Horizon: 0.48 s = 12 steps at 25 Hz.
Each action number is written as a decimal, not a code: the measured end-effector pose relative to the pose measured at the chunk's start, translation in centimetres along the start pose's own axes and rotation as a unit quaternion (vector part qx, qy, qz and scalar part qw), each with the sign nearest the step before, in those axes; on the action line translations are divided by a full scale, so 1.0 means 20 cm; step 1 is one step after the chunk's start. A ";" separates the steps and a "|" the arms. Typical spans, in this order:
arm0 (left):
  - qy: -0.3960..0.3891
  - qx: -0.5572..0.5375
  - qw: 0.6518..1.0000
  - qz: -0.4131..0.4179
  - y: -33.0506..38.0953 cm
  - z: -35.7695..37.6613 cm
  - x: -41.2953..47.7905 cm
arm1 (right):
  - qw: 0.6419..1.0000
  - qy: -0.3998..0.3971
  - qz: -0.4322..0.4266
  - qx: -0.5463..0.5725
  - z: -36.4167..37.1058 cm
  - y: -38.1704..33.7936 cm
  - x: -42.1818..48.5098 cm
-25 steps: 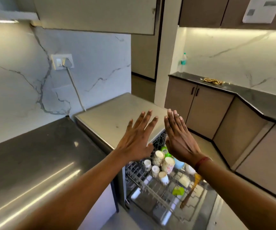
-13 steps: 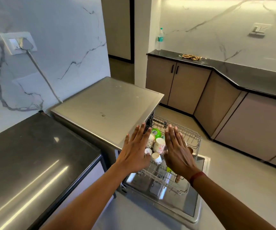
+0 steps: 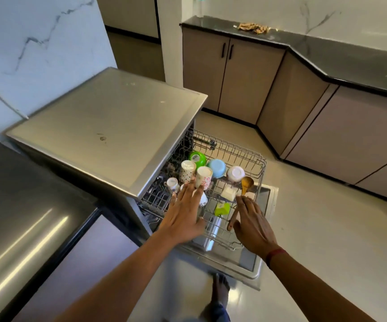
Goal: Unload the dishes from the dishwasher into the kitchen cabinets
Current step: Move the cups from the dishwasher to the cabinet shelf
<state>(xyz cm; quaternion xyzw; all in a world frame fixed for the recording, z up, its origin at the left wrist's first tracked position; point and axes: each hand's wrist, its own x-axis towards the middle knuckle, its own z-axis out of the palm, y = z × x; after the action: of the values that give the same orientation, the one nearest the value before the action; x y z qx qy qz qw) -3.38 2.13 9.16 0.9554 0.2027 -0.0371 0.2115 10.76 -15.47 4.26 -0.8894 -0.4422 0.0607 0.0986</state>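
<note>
at frame centre both hands, left hand [image 3: 183, 217] and right hand [image 3: 252, 226], hover spread and empty over the rack [image 3: 241, 149]; the cups [image 3: 203, 177] look light, smooth, breakable, best gripped round the body.

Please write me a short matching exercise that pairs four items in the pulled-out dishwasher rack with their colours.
Items:
1. bowl with a sticker
2. bowl next to it
3. spoon
4. small square lid

Colours:
a. white
b. brown wood
c. green
d. light blue

Pairs: 1-c, 2-d, 3-b, 4-a
</note>
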 end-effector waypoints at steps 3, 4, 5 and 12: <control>-0.031 -0.011 0.999 -0.032 0.01 0.15 0.13 | 0.999 -0.030 0.010 0.034 0.13 0.11 0.05; -0.041 -0.016 0.998 -0.042 0.00 0.21 0.19 | 0.998 -0.044 0.018 0.046 0.17 0.15 0.08; -0.045 -0.020 0.997 -0.052 0.00 0.26 0.25 | 0.996 -0.057 0.023 0.057 0.21 0.19 0.11; -0.050 -0.058 0.987 -0.143 -0.05 0.51 0.56 | 0.990 -0.107 0.017 0.089 0.40 0.37 0.33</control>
<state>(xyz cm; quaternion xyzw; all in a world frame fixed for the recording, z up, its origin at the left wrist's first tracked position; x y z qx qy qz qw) 6.58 2.94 -2.24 0.8997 0.3279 -0.1033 0.2689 19.04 -13.58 -5.31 -0.8728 -0.4277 0.1968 0.1287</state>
